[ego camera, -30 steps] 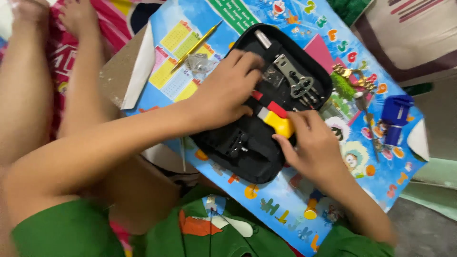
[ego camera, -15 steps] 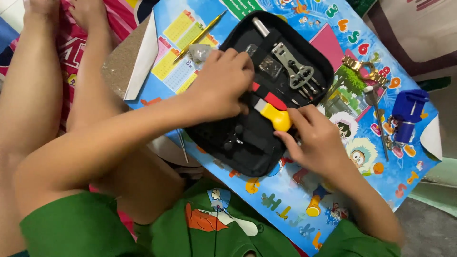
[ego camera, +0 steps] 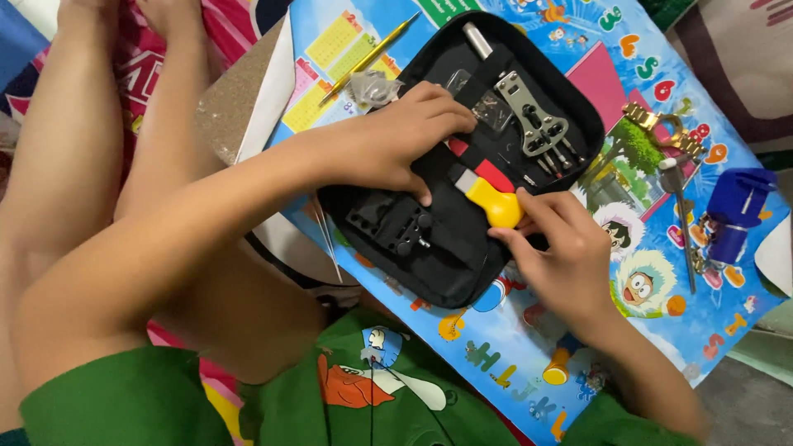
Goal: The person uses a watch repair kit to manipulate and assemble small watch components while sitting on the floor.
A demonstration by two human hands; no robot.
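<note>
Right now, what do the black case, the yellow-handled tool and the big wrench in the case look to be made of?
Case: black woven fabric, matte, probably nylon, with a soft rounded edge.
Yellow handle at the right hand: smooth plastic or rubber with a slight sheen, on a pale blade that looks like metal.
Wrench: bare grey metal, dull brushed shine, likely steel.
The left hand rests on the case.

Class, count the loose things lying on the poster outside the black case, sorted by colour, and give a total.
Gold: 2, a pencil and a watch band
Blue: 1, a holder block
Silver: 1, a long thin tool
Clear: 1, a small bag
Total: 5
</note>
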